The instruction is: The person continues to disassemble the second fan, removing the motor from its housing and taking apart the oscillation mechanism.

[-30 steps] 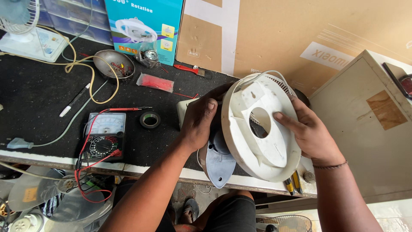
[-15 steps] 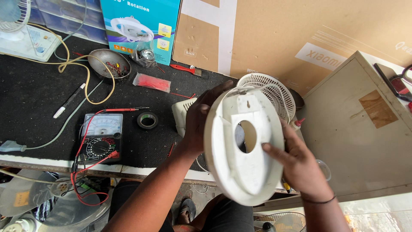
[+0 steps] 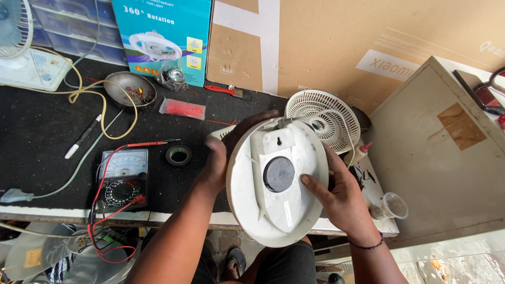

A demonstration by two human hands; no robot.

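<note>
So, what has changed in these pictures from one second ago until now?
Both hands, left hand and right hand, kept hold of the round white fan housing and turned it: first its open inner side showed, then a hole in the middle, now a flat back where a dark disc fills the hole. The white fan grille behind is uncovered. The multimeter and tape roll stayed.

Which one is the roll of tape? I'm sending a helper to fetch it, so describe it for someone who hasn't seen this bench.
Start at the black mat covering the workbench and find the analogue multimeter with red leads near its front edge. Just right of the meter, short of the left hand, lies the roll of tape. It is the only small black ring lying flat there, with a hollow centre.
</note>
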